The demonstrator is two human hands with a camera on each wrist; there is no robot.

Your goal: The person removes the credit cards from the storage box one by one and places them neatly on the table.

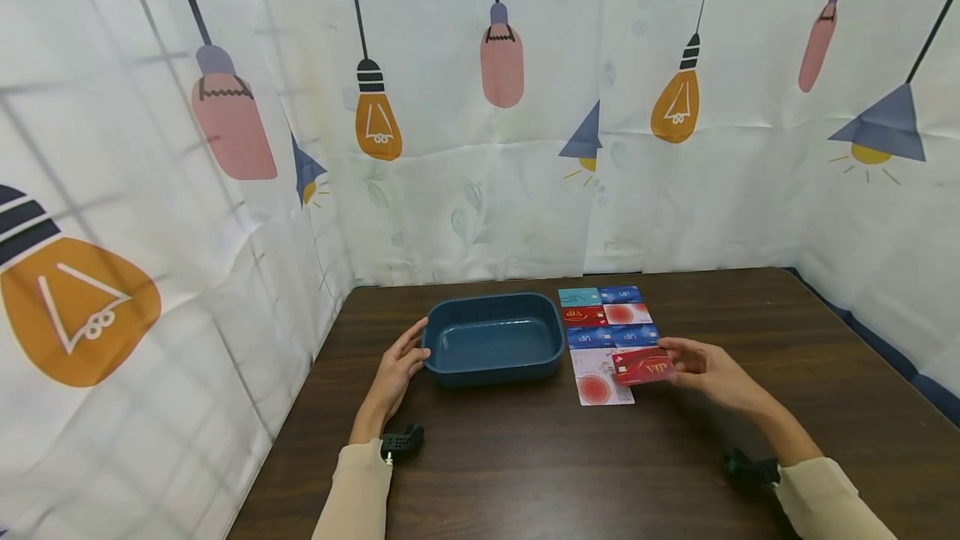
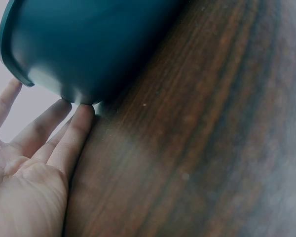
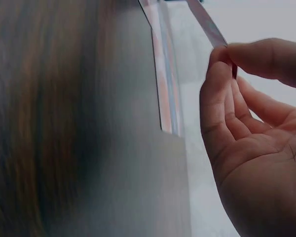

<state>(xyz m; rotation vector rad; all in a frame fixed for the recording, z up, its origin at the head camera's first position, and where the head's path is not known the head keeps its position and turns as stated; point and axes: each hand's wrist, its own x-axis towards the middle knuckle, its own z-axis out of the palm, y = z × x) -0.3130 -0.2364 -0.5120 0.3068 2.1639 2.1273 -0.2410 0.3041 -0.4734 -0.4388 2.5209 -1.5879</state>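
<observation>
A red card marked VIP [image 1: 642, 366] is pinched at its right end between the thumb and fingers of my right hand [image 1: 705, 369]. In the right wrist view the card [image 3: 207, 22] shows nearly edge-on, tilted and raised off the table. Below and behind it lies a block of cards in two columns, among them blue cards [image 1: 590, 337], a teal card [image 1: 580, 297] and a pale card with a red circle [image 1: 596, 388]. My left hand [image 1: 393, 377] touches the left end of a dark blue rectangular tub [image 1: 491, 377], its fingers extended and fingertips against the wall [image 2: 89, 54].
The dark wooden table [image 1: 525, 457] carries the tub and cards side by side. White curtains [image 1: 465, 215] printed with hanging lamps stand at the back and both sides. A dark band [image 1: 885, 348] runs along the table's right edge.
</observation>
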